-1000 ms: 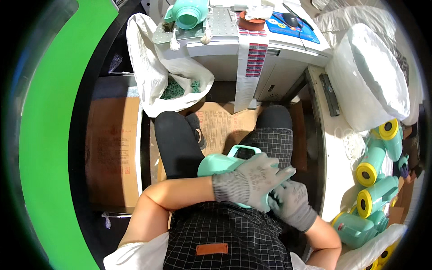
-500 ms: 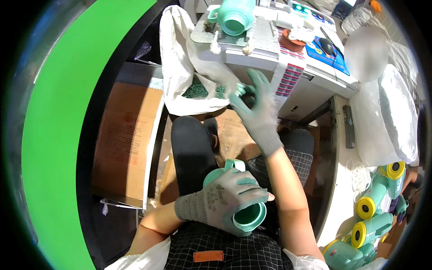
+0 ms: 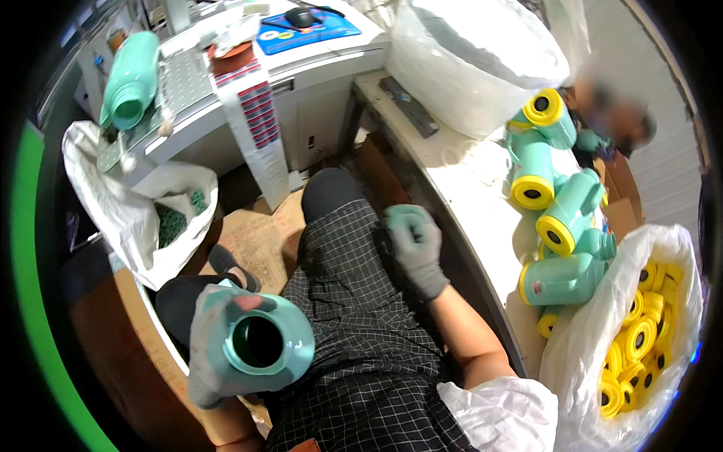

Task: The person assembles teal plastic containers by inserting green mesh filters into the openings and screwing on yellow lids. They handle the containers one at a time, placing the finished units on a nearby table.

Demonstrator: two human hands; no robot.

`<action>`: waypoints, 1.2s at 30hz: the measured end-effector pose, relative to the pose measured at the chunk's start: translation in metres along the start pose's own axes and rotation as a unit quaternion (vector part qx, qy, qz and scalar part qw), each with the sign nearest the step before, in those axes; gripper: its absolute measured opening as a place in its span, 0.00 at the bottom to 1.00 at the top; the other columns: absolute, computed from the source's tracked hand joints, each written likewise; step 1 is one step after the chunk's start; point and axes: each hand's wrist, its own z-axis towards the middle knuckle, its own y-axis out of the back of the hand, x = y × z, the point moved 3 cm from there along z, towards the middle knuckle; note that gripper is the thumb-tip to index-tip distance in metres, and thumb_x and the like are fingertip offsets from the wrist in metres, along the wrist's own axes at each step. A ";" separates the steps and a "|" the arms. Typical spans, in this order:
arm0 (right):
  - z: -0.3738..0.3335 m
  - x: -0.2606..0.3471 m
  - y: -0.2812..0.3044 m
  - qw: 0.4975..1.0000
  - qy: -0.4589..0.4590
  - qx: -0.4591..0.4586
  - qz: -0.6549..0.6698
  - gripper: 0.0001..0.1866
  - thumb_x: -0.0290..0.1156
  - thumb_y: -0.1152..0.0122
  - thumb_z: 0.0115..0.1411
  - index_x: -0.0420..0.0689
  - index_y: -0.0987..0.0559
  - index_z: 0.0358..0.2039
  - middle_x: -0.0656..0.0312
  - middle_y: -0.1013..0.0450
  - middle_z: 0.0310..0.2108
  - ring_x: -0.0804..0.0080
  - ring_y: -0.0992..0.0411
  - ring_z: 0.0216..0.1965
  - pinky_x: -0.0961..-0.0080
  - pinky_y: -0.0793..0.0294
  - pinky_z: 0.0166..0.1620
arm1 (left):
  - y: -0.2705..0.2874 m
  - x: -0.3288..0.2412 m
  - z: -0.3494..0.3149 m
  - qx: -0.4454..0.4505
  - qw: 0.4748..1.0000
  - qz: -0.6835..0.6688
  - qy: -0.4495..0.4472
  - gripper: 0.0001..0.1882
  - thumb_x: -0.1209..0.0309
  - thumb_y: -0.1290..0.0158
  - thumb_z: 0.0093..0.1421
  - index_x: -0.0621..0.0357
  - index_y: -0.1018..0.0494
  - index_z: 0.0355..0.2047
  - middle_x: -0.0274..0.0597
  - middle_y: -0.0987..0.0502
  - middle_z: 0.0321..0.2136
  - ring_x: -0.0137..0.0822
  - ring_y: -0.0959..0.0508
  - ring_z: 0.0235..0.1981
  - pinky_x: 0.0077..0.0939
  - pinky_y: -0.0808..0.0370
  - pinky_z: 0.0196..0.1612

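Note:
My left hand (image 3: 205, 350), in a grey glove, is closed round a pale green plastic jug (image 3: 300, 343) above my left thigh. The jug's round dark mouth faces up toward me. Over the right side of my lap, beside the bench edge, my right hand (image 3: 418, 248) is curled, with its green-coated fingertips bent inward. Whatever those fingers hold, if anything, is hidden. A similar green jug (image 3: 134, 75) lies on the perforated plate of the machine table at the far left. More green jugs (image 3: 570, 207) with yellow ends lie on the white bench to the right.
A clear bag (image 3: 584, 377) of yellow rings stands at right. Behind the bench jugs is a large white bag (image 3: 467, 75). An open white sack (image 3: 113, 203) with green scraps stands at left. A roll of labels (image 3: 260, 113) hangs off the machine table. Another person (image 3: 610, 113) is at far right.
My view has swung right. My right hand has moved from near the scrap sack back to beside the bench, its spread fingers now curled. The left hand still grips the jug, now mouth up.

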 end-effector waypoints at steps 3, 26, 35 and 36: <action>-0.025 -0.063 0.080 0.975 -0.190 -0.112 -0.040 0.08 0.30 0.34 0.65 0.38 0.16 0.38 0.53 0.21 0.41 0.65 0.21 0.37 0.71 0.22 0.44 | -0.011 -0.021 0.025 0.045 0.995 0.019 -0.088 0.50 0.71 0.25 0.22 0.53 0.28 0.54 0.41 0.23 0.44 0.37 0.23 0.44 0.32 0.25 0.49; 0.013 0.111 -0.041 0.726 -0.277 0.426 0.464 0.32 0.28 0.41 0.66 0.35 0.37 0.69 0.66 0.24 0.28 0.85 0.31 0.22 0.86 0.30 0.27 | -0.048 -0.032 0.029 -0.023 0.942 0.207 -0.265 0.26 0.61 0.23 0.41 0.50 0.20 0.41 0.41 0.23 0.45 0.47 0.19 0.45 0.42 0.20 0.43; 0.001 0.165 -0.021 0.884 0.342 0.317 0.028 0.13 0.41 0.26 0.54 0.51 0.17 0.38 0.63 0.20 0.43 0.71 0.21 0.34 0.71 0.22 0.39 | -0.045 -0.021 0.011 -0.083 0.941 0.204 -0.258 0.20 0.56 0.26 0.41 0.48 0.22 0.30 0.39 0.24 0.42 0.50 0.20 0.46 0.41 0.19 0.40; 0.000 0.165 -0.021 0.875 0.350 0.335 -0.008 0.13 0.43 0.27 0.55 0.52 0.16 0.38 0.63 0.21 0.46 0.71 0.21 0.38 0.70 0.21 0.42 | -0.044 -0.021 0.013 -0.077 0.940 0.206 -0.262 0.20 0.57 0.26 0.40 0.48 0.22 0.30 0.39 0.24 0.42 0.50 0.21 0.46 0.41 0.19 0.40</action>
